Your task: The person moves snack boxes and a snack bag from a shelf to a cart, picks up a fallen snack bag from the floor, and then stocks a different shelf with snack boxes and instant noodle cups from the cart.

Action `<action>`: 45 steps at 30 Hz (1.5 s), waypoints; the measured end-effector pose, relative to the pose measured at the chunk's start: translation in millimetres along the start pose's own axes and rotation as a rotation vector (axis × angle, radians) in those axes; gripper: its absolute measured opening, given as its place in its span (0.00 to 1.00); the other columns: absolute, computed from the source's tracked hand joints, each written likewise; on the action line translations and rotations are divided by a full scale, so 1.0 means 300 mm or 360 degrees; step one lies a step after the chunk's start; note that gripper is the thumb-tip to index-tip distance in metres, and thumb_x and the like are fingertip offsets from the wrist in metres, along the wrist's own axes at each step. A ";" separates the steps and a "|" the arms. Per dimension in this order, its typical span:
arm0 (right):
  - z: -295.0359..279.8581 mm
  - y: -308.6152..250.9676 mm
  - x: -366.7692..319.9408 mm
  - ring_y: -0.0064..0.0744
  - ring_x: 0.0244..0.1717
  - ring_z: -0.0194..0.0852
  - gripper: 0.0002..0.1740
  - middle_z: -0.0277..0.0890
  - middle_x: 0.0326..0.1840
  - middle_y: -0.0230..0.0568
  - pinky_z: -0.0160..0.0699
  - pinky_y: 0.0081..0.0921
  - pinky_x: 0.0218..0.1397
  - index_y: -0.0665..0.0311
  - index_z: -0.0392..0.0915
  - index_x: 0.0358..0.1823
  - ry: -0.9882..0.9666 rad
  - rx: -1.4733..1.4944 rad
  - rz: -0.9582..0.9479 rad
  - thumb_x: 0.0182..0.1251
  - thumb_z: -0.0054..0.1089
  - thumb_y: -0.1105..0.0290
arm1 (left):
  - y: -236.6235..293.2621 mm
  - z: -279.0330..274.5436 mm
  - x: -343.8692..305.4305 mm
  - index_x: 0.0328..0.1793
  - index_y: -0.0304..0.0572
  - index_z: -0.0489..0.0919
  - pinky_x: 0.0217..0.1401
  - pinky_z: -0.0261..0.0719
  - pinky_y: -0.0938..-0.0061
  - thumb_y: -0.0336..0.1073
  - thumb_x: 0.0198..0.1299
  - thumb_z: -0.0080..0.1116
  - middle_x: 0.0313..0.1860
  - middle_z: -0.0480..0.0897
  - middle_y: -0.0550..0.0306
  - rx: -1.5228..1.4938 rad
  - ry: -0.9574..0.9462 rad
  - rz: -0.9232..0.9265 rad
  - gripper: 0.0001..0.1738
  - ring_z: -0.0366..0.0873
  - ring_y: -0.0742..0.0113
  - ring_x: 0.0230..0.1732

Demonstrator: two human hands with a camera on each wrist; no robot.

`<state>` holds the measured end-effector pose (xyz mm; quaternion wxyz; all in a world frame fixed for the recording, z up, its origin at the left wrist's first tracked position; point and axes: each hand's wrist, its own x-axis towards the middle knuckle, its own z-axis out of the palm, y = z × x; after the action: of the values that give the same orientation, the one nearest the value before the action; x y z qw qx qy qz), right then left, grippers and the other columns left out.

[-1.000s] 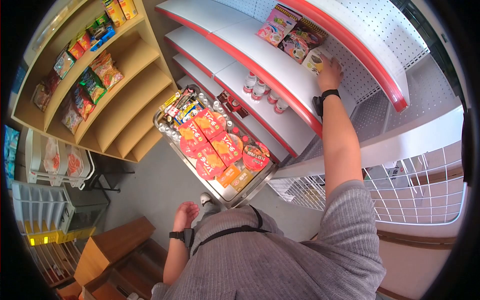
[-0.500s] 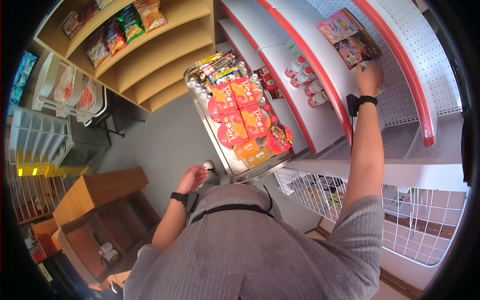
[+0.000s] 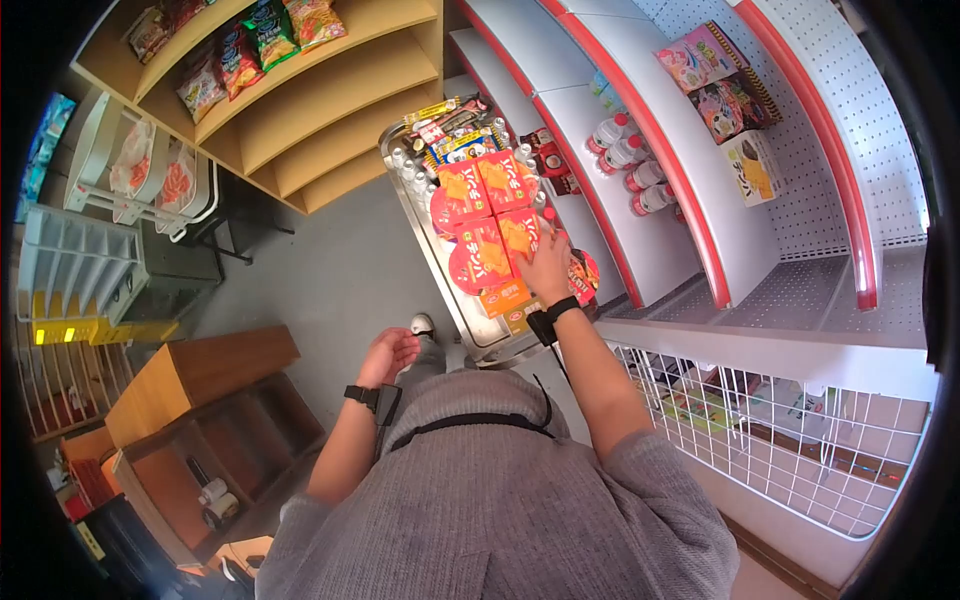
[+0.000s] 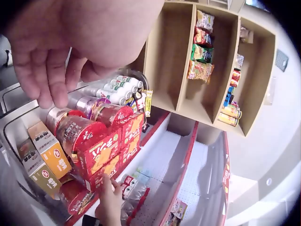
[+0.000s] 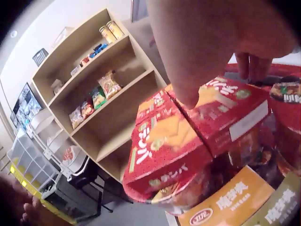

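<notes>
Several red boxes (image 3: 462, 190) lie on the metal cart (image 3: 425, 235). My right hand (image 3: 545, 268) is over the near right red box (image 3: 518, 232), fingers spread at its edge; in the right wrist view that hand (image 5: 221, 42) touches the box (image 5: 225, 110) with a fingertip. Orange and olive boxes (image 3: 505, 297) sit at the cart's near end, beside a red cup (image 3: 583, 275). My left hand (image 3: 390, 355) hangs left of the cart, holding nothing, fingers loosely bent. On the white shelf, a white and yellow box (image 3: 752, 168) lies beside dark and pink packages (image 3: 700, 58).
Bottles (image 3: 622, 152) stand on a lower shelf (image 3: 668, 235). A wooden shelf (image 3: 350, 110) with snack bags (image 3: 270, 35) is beyond the cart at the left. A wire rack (image 3: 770, 430) is at the right, a wooden cabinet (image 3: 215, 375) at the lower left.
My right hand has left the white and yellow box on the shelf and moved down left to the red boxes on the cart. My left hand stays beside the cart.
</notes>
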<state>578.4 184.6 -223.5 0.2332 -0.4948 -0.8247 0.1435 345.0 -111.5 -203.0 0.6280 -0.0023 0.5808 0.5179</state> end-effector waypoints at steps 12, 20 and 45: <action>0.075 -0.011 -0.024 0.62 0.62 0.73 0.41 0.70 0.61 0.66 0.70 0.53 0.68 0.74 0.67 0.61 -0.0239 0.0022 0.0292 0.52 0.77 0.58 | 0.013 -0.011 -0.003 0.56 0.39 0.77 0.52 0.84 0.68 0.39 0.75 0.47 0.45 0.84 0.54 0.0005 0.0044 -0.0006 0.14 0.84 0.64 0.46; 0.005 -0.058 -0.007 0.69 0.63 0.71 0.51 0.70 0.60 0.72 0.74 0.53 0.67 0.80 0.57 0.68 -0.0259 0.0047 0.0309 0.50 0.77 0.59 | 0.041 0.025 0.005 0.55 0.39 0.77 0.52 0.83 0.69 0.38 0.75 0.46 0.46 0.85 0.53 0.0047 -0.0019 -0.0022 0.14 0.84 0.64 0.46; -0.449 -0.363 -0.230 0.36 0.44 0.86 0.34 0.81 0.46 0.48 0.84 0.28 0.48 0.68 0.53 0.70 -0.0450 0.1516 0.0375 0.74 0.65 0.64 | 0.388 0.497 -0.041 0.74 0.35 0.67 0.58 0.83 0.70 0.28 0.70 0.61 0.64 0.80 0.53 0.0722 -0.0625 0.1242 0.28 0.78 0.71 0.63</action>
<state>595.5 73.3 -74.8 0.3012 -0.3989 -0.6299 0.5945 380.1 24.7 -75.9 0.4694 0.4501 0.5071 0.5656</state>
